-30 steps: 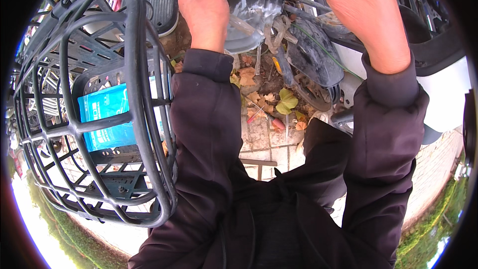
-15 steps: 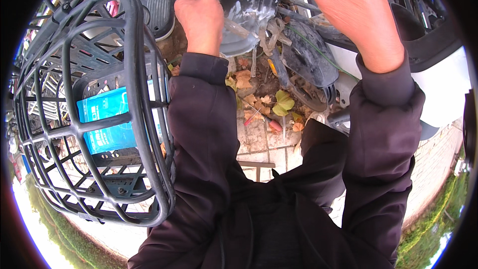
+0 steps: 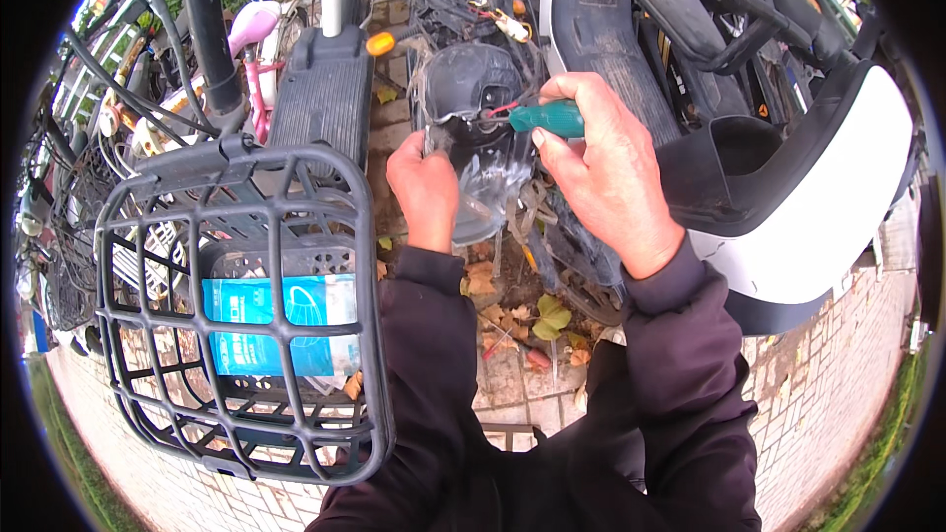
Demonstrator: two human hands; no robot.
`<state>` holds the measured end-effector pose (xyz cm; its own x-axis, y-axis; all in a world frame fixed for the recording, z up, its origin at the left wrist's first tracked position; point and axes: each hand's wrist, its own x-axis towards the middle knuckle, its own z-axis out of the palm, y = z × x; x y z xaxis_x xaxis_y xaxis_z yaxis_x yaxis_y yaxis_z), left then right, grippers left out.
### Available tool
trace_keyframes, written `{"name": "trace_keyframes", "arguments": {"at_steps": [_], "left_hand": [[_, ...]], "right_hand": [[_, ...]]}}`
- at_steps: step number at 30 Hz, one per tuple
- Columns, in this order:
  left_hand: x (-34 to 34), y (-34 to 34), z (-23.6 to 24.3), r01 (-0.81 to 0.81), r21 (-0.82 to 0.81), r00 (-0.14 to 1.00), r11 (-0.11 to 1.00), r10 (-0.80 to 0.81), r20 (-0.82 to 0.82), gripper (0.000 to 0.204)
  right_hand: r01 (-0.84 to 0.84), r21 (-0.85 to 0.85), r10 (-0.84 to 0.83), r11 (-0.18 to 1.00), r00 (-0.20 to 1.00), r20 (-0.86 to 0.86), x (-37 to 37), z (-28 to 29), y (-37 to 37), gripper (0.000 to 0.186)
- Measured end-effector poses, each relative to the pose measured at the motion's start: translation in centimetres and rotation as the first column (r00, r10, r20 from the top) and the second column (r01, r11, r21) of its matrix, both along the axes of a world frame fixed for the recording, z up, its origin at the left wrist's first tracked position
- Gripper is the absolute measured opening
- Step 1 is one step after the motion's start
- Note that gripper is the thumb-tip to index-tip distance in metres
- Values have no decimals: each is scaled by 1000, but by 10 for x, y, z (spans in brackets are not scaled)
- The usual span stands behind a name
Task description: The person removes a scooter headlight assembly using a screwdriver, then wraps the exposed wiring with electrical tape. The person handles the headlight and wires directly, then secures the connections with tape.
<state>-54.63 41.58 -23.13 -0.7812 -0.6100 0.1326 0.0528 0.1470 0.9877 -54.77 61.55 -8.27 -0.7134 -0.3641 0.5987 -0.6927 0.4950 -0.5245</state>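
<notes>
Here, right hand (image 3: 606,172) closed around a green-handled screwdriver (image 3: 547,118), tip toward the dark headlight housing (image 3: 468,84). Left hand (image 3: 426,187) gripping the clear lens (image 3: 493,192) just below that housing, between both hands. Black basket (image 3: 236,315) at left, holding a blue packet (image 3: 271,325).

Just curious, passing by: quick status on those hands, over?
Right hand grips green-handled screwdriver, tip at dark headlight housing. Left hand steadies clear lens cover. Tangled wires crowd above.
</notes>
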Motion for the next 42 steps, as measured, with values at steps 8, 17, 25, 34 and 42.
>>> {"name": "trace_keyframes", "arguments": {"at_steps": [8, 17, 25, 34, 42], "left_hand": [[1, 2, 1, 21, 32, 999, 999, -20, -28, 28], [2, 2, 5, 36, 34, 997, 999, -34, -72, 33], [1, 3, 1, 2, -10, 1000, 1000, -2, 7, 34], [6, 4, 10, 27, -36, 1000, 999, -27, -7, 33], [2, 5, 4, 22, 59, 999, 998, -20, -24, 32]], "right_hand": [[29, 173, -30, 984, 1000, 3, 2, 12, -1, 28], [141, 109, -148, 984, 988, 50, 5, 7, -13, 36], [-41, 5, 41, 999, 996, 74, 2, 8, -4, 37], [260, 321, -320, 911, 936, 149, 4, 12, 0, 24], [9, -104, 16, 995, 971, 237, 11, 2, 3, 35]]}}
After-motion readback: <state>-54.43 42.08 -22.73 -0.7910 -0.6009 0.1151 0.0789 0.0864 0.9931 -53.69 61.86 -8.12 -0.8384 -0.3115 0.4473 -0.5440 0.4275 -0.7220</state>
